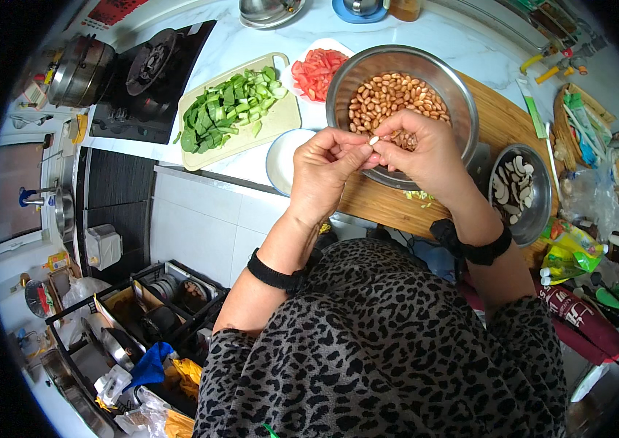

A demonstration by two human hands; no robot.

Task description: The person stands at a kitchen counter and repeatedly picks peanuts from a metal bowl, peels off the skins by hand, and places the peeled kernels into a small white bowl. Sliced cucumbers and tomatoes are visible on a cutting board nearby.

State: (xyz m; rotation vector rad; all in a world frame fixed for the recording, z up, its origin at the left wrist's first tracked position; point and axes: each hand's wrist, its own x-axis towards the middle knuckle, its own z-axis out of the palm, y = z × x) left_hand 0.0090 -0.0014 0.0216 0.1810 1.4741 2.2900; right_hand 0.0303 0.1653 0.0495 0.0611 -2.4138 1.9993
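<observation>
Between the fingertips of my left hand (324, 167) and my right hand (424, 145) is a pale, skinless peanut (373, 140). Both hands meet over the near rim of a large stainless steel basin (465, 109). Inside it lie many reddish-brown, skin-on peanuts (386, 96), with a patch of loose skins (406, 140) close to my right hand. A wooden board (391, 211) supports the basin. Just left of my left hand stands a white bowl with a blue rim (281, 161), partly hidden by that hand.
Chopped green vegetables (232, 109) lie on a pale cutting board (200, 156). Red tomato pieces (317, 74) fill a white plate (336, 46). Sliced mushrooms (514, 186) are in a metal bowl (542, 213) at right. Pale chopped bits (419, 195) sit below the basin. A gas hob (148, 82) is at left.
</observation>
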